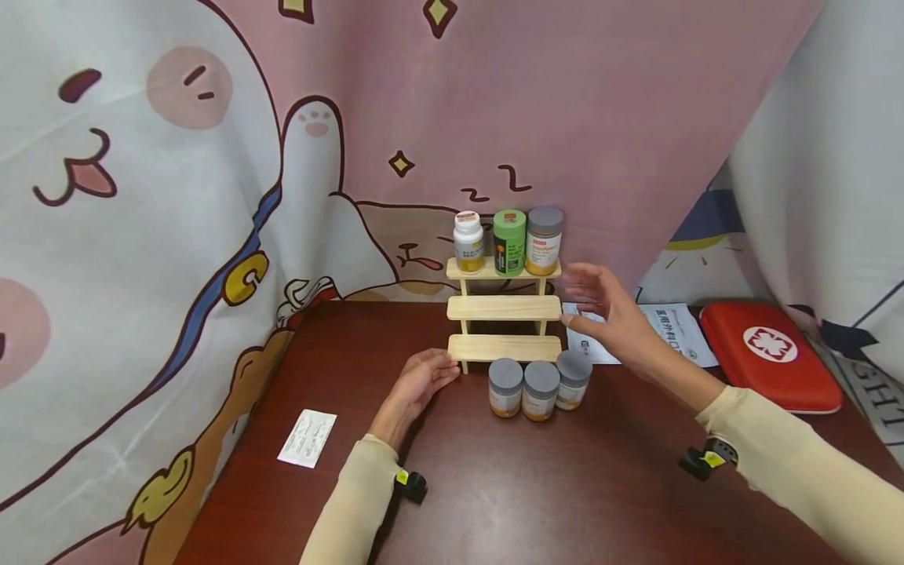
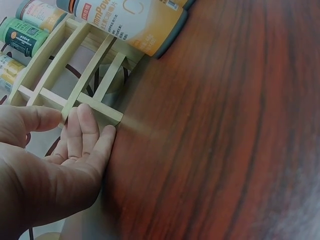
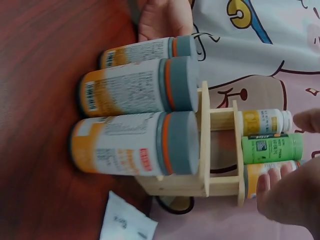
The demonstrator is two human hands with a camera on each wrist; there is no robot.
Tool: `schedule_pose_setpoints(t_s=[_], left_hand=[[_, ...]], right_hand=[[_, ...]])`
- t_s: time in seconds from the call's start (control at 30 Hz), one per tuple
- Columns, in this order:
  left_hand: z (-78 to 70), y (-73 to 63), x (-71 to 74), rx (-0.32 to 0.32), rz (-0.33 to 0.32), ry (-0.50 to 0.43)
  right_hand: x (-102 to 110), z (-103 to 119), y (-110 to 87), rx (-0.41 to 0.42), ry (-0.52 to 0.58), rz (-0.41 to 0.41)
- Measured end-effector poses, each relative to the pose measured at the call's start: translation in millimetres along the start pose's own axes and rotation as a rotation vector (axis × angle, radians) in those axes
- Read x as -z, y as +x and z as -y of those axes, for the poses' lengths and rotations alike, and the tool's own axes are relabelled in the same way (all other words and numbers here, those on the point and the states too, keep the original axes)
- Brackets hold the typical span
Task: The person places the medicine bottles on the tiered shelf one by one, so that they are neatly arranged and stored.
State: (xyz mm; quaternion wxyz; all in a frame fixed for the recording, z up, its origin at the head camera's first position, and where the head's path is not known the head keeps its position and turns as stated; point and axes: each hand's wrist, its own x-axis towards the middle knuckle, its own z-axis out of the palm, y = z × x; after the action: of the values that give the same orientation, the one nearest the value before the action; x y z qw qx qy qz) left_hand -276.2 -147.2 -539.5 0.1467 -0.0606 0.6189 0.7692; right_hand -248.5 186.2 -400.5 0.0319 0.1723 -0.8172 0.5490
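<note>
A three-tier wooden display rack (image 1: 504, 308) stands on the table. Its top tier bears a white pill bottle (image 1: 469, 242), a green bottle (image 1: 509, 242) and a grey-lidded jar (image 1: 544, 240). In front of the lowest tier stand three more grey-lidded supplement jars (image 1: 505, 388), white and orange. My left hand (image 1: 422, 380) pinches the rack's lower left end between thumb and fingers, as the left wrist view shows. Beside the rack's upper right end is my right hand (image 1: 606, 308), fingers spread apart and holding nothing. In the right wrist view its fingers show near the top-tier bottles.
White printed paper packets (image 1: 674, 333) lie right of the rack, next to a red first-aid case (image 1: 771, 355). A small white paper slip (image 1: 308, 438) is at the left on the dark wooden table (image 1: 523, 502). A cartoon-print curtain (image 1: 600, 118) hangs behind.
</note>
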Motion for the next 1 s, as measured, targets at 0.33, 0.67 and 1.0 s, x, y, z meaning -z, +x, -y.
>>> schedule_pose_setpoints(t_s=[0.33,0.67,1.0], left_hand=[[-1.5,-0.9,-0.1,0.011,0.012,0.001],[1.5,-3.3,2.1,0.0,0.027,-0.019],[1.1,-5.1,1.0,-0.01,0.041,-0.031]], right_hand=[[3.1,-27.3,-19.6,-0.021,0.054,0.201],[-0.8,-57.1,-33.9,-0.036,0.018,0.292],[-3.7,-78.1,-46.0,-0.037,0.014,0.307]])
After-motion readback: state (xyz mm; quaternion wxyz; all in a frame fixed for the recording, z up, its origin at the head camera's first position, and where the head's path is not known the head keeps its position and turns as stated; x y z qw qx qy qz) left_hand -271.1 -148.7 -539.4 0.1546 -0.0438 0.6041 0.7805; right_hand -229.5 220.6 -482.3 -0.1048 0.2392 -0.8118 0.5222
